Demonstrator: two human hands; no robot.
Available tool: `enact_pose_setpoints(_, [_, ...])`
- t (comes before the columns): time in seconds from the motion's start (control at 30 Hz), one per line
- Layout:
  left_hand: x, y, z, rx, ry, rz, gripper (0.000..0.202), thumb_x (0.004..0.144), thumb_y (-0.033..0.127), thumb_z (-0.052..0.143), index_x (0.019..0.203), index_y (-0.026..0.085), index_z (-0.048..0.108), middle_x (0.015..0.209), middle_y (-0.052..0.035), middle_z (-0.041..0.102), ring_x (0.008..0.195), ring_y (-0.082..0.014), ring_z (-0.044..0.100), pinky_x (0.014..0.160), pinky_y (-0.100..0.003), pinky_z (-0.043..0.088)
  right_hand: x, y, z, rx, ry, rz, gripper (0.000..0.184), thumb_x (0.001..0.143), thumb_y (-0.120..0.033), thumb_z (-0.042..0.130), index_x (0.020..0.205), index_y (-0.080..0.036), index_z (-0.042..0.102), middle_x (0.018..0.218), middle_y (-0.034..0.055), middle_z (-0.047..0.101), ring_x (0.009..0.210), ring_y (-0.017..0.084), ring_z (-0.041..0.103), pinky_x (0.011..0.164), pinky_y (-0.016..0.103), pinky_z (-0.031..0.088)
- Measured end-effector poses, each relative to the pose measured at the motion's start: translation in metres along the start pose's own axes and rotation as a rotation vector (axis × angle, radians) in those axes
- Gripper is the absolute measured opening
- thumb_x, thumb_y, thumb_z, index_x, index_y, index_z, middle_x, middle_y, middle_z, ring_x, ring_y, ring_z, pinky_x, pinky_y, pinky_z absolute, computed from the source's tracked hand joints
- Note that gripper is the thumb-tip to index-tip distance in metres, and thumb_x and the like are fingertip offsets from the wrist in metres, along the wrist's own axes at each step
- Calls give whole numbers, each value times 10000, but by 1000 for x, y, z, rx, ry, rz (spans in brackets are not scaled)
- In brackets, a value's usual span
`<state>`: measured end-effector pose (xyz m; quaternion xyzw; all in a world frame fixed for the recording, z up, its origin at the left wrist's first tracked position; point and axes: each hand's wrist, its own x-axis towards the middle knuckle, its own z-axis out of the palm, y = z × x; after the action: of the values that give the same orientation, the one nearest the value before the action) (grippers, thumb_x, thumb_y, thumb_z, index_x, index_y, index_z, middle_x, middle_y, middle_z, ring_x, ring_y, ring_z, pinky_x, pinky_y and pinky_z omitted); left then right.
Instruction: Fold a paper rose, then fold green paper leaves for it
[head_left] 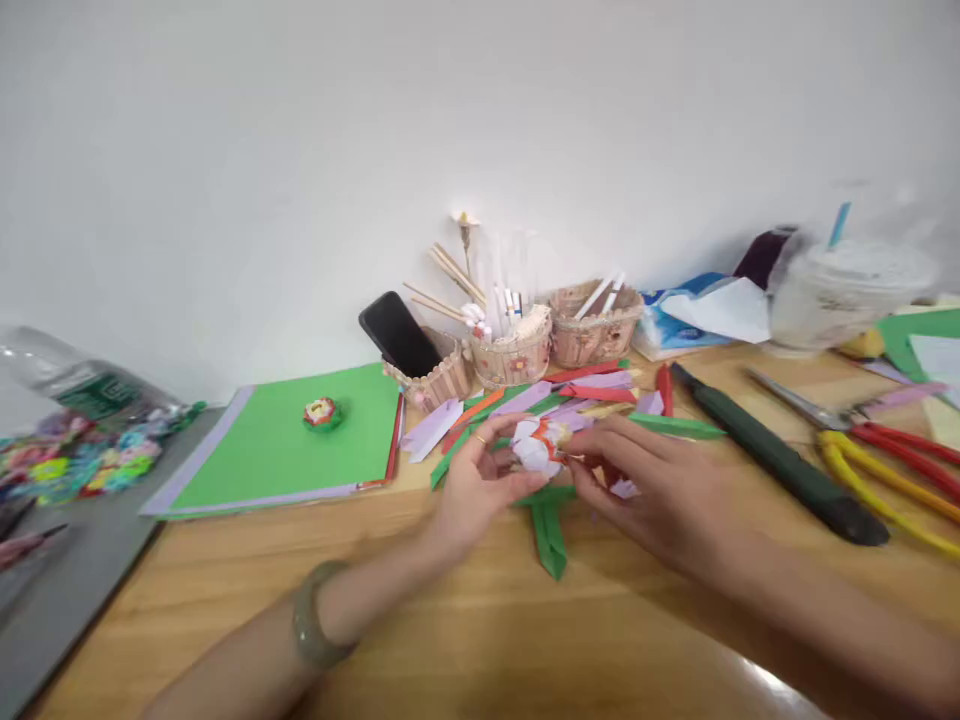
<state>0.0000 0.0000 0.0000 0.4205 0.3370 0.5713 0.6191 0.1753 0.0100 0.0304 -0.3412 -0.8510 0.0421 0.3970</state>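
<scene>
My left hand [480, 480] and my right hand [645, 485] meet over the middle of the wooden table [450, 640], both pinching a small folded paper flower [538, 447] of white, orange and pink. A green bracelet sits on my left wrist. Under the hands lie folded paper strips [551, 400] in green, red, orange and lilac, and one green folded strip [550, 535] sticks out toward me.
Green paper sheets [285, 450] with a small finished paper flower [322, 412] lie at the left. Behind stand stick baskets [517, 350], a black phone [397, 335], a tissue pack [675, 320], a plastic cup [840, 295]. A dark knife [772, 460] and scissors [892, 470] lie at the right.
</scene>
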Motion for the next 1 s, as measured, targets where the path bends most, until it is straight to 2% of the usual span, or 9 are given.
enact_pose_setpoints(0.1, [1, 0, 1, -10, 1, -10, 476, 561, 158, 779, 999, 214, 603, 974, -11, 647, 822, -137, 611, 738, -261, 496, 8, 0, -4, 160, -41, 4, 100, 783, -105, 531, 812, -165, 606, 659, 5, 583, 498, 69, 500, 455, 175, 409])
enact_pose_setpoints(0.2, [1, 1, 2, -3, -15, -10, 470, 566, 162, 774, 1002, 216, 608, 972, -12, 643, 821, -138, 609, 756, -271, 488, 11, 2, -5, 215, -47, -8, 95, 789, -108, 531, 803, -169, 603, 642, 0, 575, 500, 70, 499, 452, 173, 406])
enact_pose_setpoints(0.3, [0, 2, 3, 10, -15, -4, 469, 552, 152, 779, 985, 216, 613, 978, -11, 637, 828, -139, 604, 766, -274, 480, 8, 4, -3, 152, -41, -27, 89, 794, -118, 528, 786, -167, 602, 641, 4, 583, 500, 74, 505, 453, 180, 403])
enact_pose_setpoints(0.43, [0, 3, 4, 38, 14, -3, 478, 549, 133, 776, 988, 210, 602, 977, -15, 629, 818, -134, 599, 743, -266, 483, 4, 4, 0, -33, 31, -74, 102, 776, -106, 523, 787, -163, 606, 667, 24, 614, 509, 88, 512, 468, 202, 404])
enact_pose_setpoints(0.5, [0, 3, 4, 45, 17, -2, 472, 556, 128, 771, 988, 213, 600, 975, -11, 625, 816, -129, 598, 742, -262, 482, 5, 2, -1, 11, 10, -51, 112, 776, -108, 510, 792, -158, 610, 678, 29, 614, 515, 89, 514, 476, 205, 410])
enact_pose_setpoints(0.57, [0, 3, 4, 46, 5, -5, 464, 559, 132, 770, 983, 217, 601, 987, -9, 620, 824, -131, 598, 748, -265, 480, 9, 1, -5, 152, -70, 25, 112, 786, -128, 500, 768, -152, 608, 654, 23, 592, 514, 86, 509, 476, 202, 412])
enact_pose_setpoints(0.7, [0, 3, 3, 54, -11, -10, 473, 549, 144, 776, 983, 219, 602, 1010, -17, 613, 842, -145, 596, 741, -269, 481, 17, 0, -13, 426, -286, 263, 152, 809, -203, 509, 694, -162, 598, 590, -3, 542, 502, 86, 481, 448, 193, 403])
enact_pose_setpoints(0.83, [1, 3, 3, 48, 9, -17, 476, 542, 147, 778, 980, 220, 607, 1011, -15, 614, 835, -147, 597, 731, -274, 484, 21, 3, -16, 672, -431, 464, 184, 807, -297, 520, 716, -167, 613, 641, 3, 540, 558, 102, 492, 456, 198, 459])
enact_pose_setpoints(1.0, [0, 4, 4, 14, 8, -51, 461, 543, 163, 780, 972, 221, 625, 982, -8, 621, 806, -133, 595, 735, -271, 479, 22, 10, -18, 877, -542, 577, 224, 790, -380, 537, 798, -177, 631, 698, 1, 525, 614, 114, 517, 491, 235, 529])
